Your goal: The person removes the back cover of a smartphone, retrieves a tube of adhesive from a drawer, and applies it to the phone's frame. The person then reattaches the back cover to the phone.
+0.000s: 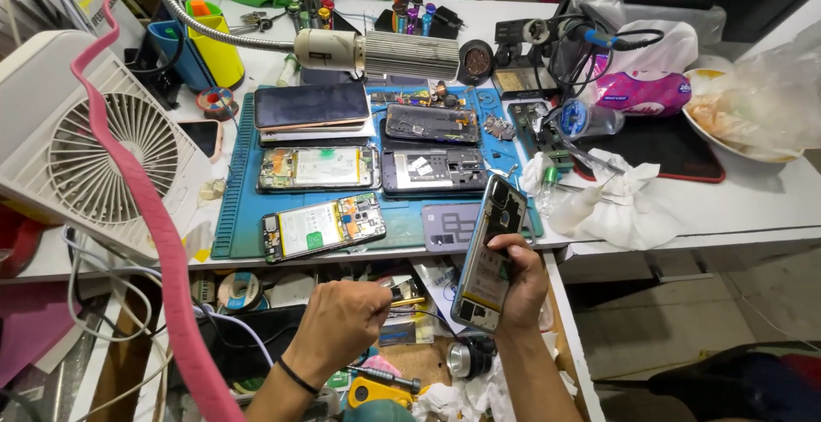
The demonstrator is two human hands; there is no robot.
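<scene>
The right hand (520, 289) grasps an opened phone (489, 255), its back cover off, held nearly upright and tilted over the front edge of the tabletop (770, 204). The phone shows a dark upper part with the camera area near the top, a pale battery face in the middle, and a darker strip of board at the lower end (fine detail is too small to tell). The fingers wrap its right edge; the thumb lies on the near side.

The left hand (342, 319) is clenched in a fist around a thin tool (406, 301) with a yellowish shaft, whose tip points toward the lower end of the phone, close to it; whether it touches cannot be told. A black band circles that wrist.

Behind the hands a blue mat (235, 217) carries several more opened phones laid flat. A lamp (376, 53) on a flexible neck hangs over the mat, a white fan (103, 157) stands at the left, and crumpled tissue (616, 204) lies to the right of the mat.
</scene>
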